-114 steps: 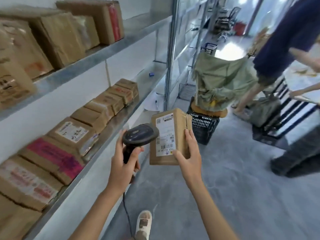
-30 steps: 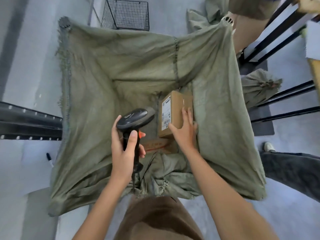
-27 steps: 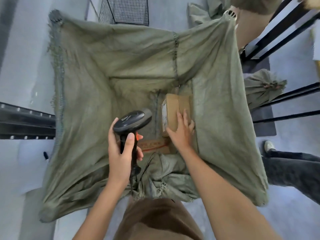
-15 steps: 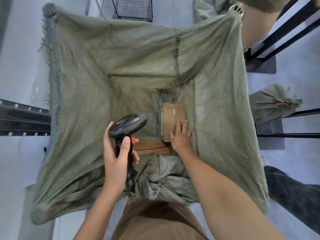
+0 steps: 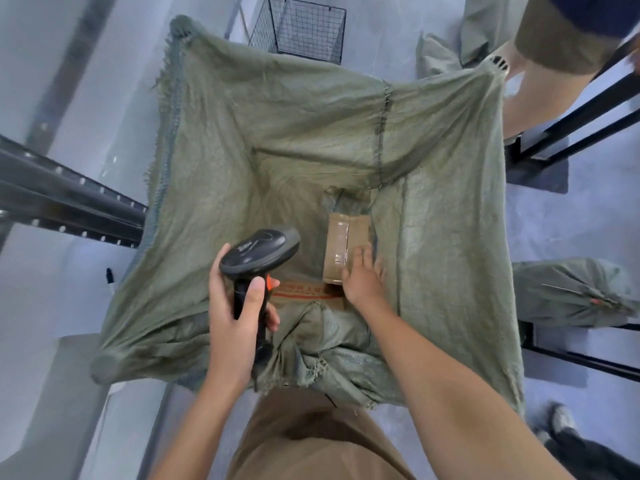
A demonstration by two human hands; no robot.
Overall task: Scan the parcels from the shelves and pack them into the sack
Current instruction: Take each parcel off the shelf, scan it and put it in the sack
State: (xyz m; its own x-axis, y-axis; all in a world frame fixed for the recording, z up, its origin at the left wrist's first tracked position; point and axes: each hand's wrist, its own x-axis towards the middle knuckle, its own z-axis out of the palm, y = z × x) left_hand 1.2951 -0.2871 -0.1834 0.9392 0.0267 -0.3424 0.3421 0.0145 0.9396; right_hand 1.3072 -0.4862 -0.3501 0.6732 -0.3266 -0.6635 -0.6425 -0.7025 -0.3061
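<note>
Lower centre of the frame, inside the sack [image 5: 450,209]: one small parcel [image 5: 346,245], brown cardboard with a clear tape seam up, now lying down on the sack floor against the right-hand wall of fabric. Half a second ago it stood higher under your palm; a second ago its label side faced up and you gripped it by the edge.

Item, right hand [image 5: 362,278]: fingers straight and spread, tips resting on the near end of the parcel, no longer wrapped round it. Reading: the grip has let go and the parcel is delivered.

Item, second parcel [image 5: 304,294]: flat carton with red print, lying just below and left of the first, partly hidden by a fold of sack. The two appear to touch at the corner.

Item, left hand [image 5: 239,306]: clamped round the handle of the black scanner [image 5: 259,251], thumb along the front, orange trigger showing beside it. Unchanged across the last second.

Item, sack mouth: held wide, much bare floor of fabric visible.

Meaning for the task: this parcel counts as scanned and packed. Your right hand is free to come out; next entry likely a return to the shelves, whose dark steel rail [image 5: 69,202] shows at left.
</note>
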